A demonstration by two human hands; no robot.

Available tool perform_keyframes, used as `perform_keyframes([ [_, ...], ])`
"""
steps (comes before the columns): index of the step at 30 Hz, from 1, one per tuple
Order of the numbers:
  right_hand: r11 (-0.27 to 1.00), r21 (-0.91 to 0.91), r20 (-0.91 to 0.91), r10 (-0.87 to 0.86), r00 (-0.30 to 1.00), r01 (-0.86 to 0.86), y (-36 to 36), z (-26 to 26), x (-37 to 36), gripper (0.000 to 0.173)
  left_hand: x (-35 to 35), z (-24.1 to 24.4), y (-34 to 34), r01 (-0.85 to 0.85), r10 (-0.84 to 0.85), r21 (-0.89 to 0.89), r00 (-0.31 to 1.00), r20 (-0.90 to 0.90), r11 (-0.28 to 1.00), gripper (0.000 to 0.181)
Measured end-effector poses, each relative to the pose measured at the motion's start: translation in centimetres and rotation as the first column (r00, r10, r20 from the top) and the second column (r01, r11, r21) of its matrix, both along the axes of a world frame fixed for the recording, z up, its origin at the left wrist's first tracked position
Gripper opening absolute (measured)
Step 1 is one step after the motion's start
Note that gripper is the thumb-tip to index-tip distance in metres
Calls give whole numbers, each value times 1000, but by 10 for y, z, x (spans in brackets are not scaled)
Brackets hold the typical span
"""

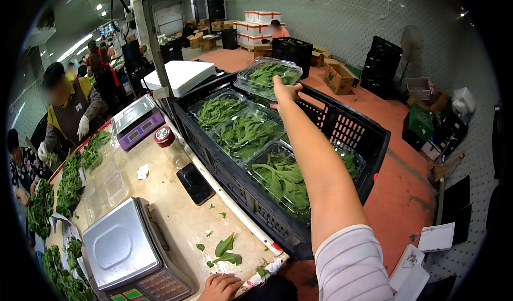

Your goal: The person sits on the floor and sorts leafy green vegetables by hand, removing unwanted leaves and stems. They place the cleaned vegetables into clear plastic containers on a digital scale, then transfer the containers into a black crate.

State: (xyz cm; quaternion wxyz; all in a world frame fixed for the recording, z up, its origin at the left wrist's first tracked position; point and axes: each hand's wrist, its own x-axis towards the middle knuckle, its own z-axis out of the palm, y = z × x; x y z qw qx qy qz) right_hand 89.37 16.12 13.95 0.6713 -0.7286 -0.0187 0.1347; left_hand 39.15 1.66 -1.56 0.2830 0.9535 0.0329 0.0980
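Note:
My right hand (286, 91) grips the near edge of a clear plastic clamshell box (266, 76) of leafy greens. It holds the box, slightly tilted, over the far end of a black plastic crate (256, 204). In the crate lie several more clear boxes of greens (248, 132), partly hidden by my right forearm. My left hand (221, 288) rests on the table's near edge, holding nothing. Loose green leaves (226, 251) lie just beyond it, and a silver-topped weighing scale (124, 245) stands to its left.
On the table (176, 216) are a black phone (195, 184), a red-lidded jar (170, 142), a purple scale (138, 120), empty clear trays (106, 182) and heaps of greens (70, 184). A metal post (156, 40) rises beside the crate. Gloved co-workers (70, 104) stand across the table.

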Motion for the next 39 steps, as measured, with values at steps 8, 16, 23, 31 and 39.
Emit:
perform_keyframes([
  [8,888,-433,28,182,983,-152,1,-49,41,110,1,0,1,9,-9,-36,1000,2,999,59],
  [16,575,-797,171,505,846,-183,9,-34,3,59,0,1,1,-3,3,15,1000,-15,1000,58],
  [23,421,-860,162,761,628,-288,23,-64,72,61,6,0,1,38,-39,90,999,3,995,52],
  [31,785,-619,785,619,31,0,0,76,-119,22,-11,-22,2,21,-31,98,994,103,995,54],
  [39,431,-896,378,615,-692,-107,133,-14,-429,11,-36,-27,-8,-14,-35,123,924,382,992,45],
])
